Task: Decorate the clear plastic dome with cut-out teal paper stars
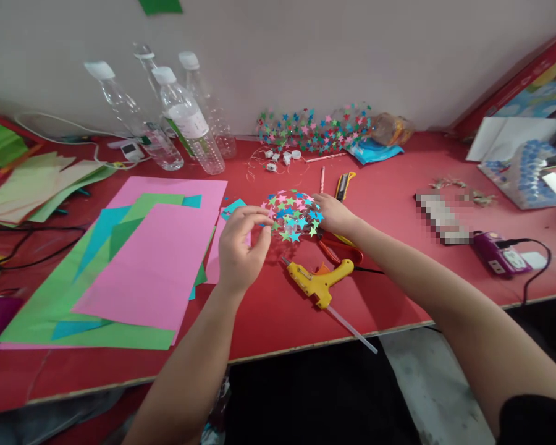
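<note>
The left hand [245, 247] has its grip partly curled, thumb and fingertips close together at the left edge of a star-covered clear piece [293, 215]; whether they pinch it cannot be told. The right hand [336, 213] is at the piece's other side, its fingertips hidden, so its hold is also unclear.

The piece, between the two grips, looks well along: pink, blue and green stars cover most of its visible face. Its hidden side cannot be judged. Beyond the grip, a longer star-covered clear piece [315, 130] appears similarly filled. The glue gun [322, 281] lies unheld on the surface [259, 321], nearer than the grip.

Beyond and left of the grip stand capped clear bottles [189, 120], seemingly without liquid. Beyond and right, an amber container [391, 128] lies sideways, contents indistinct.
</note>
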Available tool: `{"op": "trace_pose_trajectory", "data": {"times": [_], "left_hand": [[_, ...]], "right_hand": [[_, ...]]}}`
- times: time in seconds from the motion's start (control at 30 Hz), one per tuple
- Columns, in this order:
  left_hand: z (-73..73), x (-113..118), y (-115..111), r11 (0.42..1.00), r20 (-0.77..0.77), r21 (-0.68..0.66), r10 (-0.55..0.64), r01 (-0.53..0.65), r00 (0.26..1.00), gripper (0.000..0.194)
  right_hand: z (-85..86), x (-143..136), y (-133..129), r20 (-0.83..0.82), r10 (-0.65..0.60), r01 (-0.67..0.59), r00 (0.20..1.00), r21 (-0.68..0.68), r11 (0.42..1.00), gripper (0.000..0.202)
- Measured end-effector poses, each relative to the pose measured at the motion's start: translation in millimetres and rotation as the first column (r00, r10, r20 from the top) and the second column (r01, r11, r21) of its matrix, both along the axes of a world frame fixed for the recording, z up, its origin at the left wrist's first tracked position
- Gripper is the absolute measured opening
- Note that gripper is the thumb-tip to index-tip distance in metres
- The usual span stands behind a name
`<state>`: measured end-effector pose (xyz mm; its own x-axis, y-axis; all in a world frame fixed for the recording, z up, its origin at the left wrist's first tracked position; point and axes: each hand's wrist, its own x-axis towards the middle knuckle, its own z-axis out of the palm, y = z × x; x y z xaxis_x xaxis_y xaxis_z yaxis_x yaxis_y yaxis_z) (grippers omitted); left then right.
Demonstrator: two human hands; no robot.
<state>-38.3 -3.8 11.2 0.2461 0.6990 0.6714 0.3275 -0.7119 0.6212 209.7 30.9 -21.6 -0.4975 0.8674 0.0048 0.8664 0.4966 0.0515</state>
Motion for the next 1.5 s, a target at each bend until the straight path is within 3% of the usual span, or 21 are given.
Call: {"op": "trace_pose_trajectory", "data": {"times": [0.33,0.5,0.67,0.8,1.07,1.5], "left_hand": [[-0.2,5,-6,0.998,0.009,-0.021,-0.061,0.061,0.998,0.015],[-0.1,11,-19,0.970,-0.079,-0.028,-0.241,0.240,0.967,0.014],[-8.0,20,-30,0.902,-0.306,-0.050,-0.422,0.428,0.854,0.014],[-16.7,25,-33,0.887,-0.430,-0.040,-0.431,0.460,0.794,0.015],[-22.2,27,-31,0.888,-0.438,-0.032,-0.424,0.458,0.792,0.014],[-25.9,29,-33,0.879,-0.463,-0.023,-0.431,0.476,0.774,0.014]], "right_hand": [[8.1,12,-3,0.048,0.038,-0.037,0.998,-0.024,0.999,0.022],[10.9,16,-15,0.028,0.018,-0.017,0.999,-0.036,0.999,0.028],[11.3,15,-21,-0.014,-0.113,0.113,0.993,-0.043,0.993,0.024],[12.8,14,-15,-0.028,-0.212,0.209,0.977,-0.084,0.974,0.021],[18.1,15,-1,0.026,-0.253,0.253,0.967,-0.212,0.944,0.023],[29.3,8,-23,0.094,-0.216,0.226,0.972,-0.123,0.966,0.024]]}}
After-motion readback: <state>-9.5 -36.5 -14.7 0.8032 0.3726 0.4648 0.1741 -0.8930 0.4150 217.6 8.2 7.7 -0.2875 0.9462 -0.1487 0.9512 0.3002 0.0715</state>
